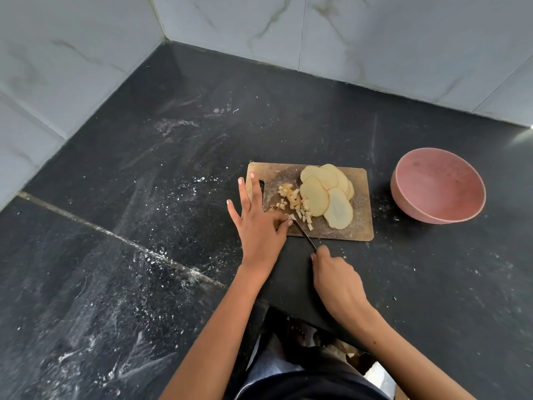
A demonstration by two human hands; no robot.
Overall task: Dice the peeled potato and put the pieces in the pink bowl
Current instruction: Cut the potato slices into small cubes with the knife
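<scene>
A black stone counter (144, 197) meets grey tile walls. The left hand (256, 217) lies spread and flat on the wooden chopping board (357, 226). Right beside its fingertips sit small potato cubes (291, 197), then round potato slices (326, 194). The right hand (334, 272), nearer the body, grips a knife (305, 236) pointing up-left at the cubes. The pink bowl (438, 184) waits far right.

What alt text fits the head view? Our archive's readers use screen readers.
A person's right hand grips a knife, dicing potato on a wooden cutting board, while the left hand rests flat at its edge. Diced pieces lie beside fanned potato slices; an empty pink bowl sits right, on a black counter.
</scene>
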